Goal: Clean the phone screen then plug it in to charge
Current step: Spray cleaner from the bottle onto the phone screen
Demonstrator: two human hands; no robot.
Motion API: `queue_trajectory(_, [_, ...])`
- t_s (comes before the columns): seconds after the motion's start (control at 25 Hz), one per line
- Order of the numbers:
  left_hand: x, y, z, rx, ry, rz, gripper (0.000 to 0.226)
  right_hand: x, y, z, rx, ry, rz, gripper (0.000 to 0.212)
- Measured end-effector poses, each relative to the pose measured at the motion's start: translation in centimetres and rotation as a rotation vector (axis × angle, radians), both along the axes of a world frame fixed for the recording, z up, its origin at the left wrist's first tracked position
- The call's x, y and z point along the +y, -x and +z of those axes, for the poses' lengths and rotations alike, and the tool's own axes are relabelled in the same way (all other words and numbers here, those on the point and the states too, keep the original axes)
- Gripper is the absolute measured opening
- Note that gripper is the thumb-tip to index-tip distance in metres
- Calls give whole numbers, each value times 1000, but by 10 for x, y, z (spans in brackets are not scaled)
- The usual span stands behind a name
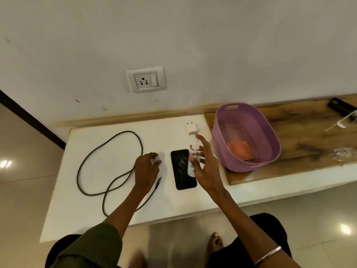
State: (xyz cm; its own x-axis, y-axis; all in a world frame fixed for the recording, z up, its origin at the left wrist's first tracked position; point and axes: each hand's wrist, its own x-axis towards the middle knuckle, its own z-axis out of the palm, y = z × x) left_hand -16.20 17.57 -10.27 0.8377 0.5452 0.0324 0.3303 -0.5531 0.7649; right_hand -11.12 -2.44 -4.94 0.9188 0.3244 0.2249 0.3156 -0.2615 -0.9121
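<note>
**Layout of the table and ledge**

Table point(119, 206) fills the frame's middle, set against the wall. Wall socket point(146, 80) above it, upper centre. Cable point(108, 161) looped over the table's left half; its plug end point(158, 180) lies just left of the phone point(182, 169). Phone flat at centre. Spray bottle point(194, 157) just beside the phone's right edge. Charger adapter point(190, 128) behind the bottle, near the wall. Left hand point(147, 167) between cable and phone; right hand point(204, 167) in front of the bottle. Basket point(245, 136) right of the adapter, on the board point(301, 130); a cloth point(240, 149) inside it. Dark case point(341, 108) at far right.
</note>
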Motion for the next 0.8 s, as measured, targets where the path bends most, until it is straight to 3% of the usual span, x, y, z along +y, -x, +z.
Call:
queue_trajectory(0.24, [-3, 0, -16, -5, 0, 8, 28, -1, -8, -18, -19, -25, 10, 61])
queue_trajectory(0.4, [-2, 4, -10, 57, 89, -46, 47, -3, -5, -16, -19, 9, 13, 60])
queue_trajectory(0.56, [-11, 23, 0, -24, -210, -135, 49, -6, -4, -12, -114, 30, 0, 50])
queue_trajectory(0.64, [-14, 37, 1, -56, -271, -282, 66, -8, -5, -15, -75, 55, -14, 49])
queue_trajectory(0.8, [-21, 48, -11, 108, -251, -528, 128, -12, -3, -30, -106, 213, -2, 51])
